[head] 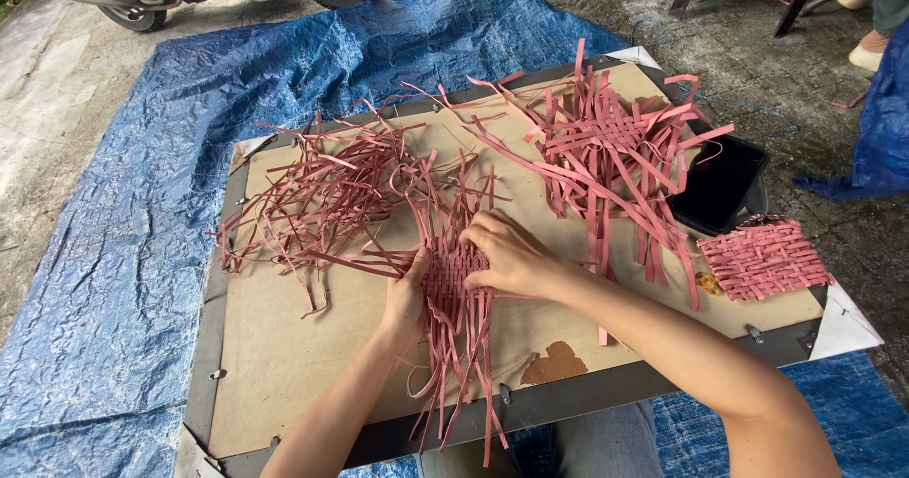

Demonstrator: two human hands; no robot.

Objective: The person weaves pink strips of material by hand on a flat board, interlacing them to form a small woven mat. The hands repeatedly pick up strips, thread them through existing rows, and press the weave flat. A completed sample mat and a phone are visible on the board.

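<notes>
Woven strip mat [457,274] lay on the board [284,345]; left hand [405,298] steadied its edge, fingers gripping, while right hand [509,254] pinched strips.

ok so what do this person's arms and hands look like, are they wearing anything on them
Both arms are bare as far up as the view shows: no sleeves, gloves, watch or bracelets. No rings show on the left hand or the right hand.
</notes>
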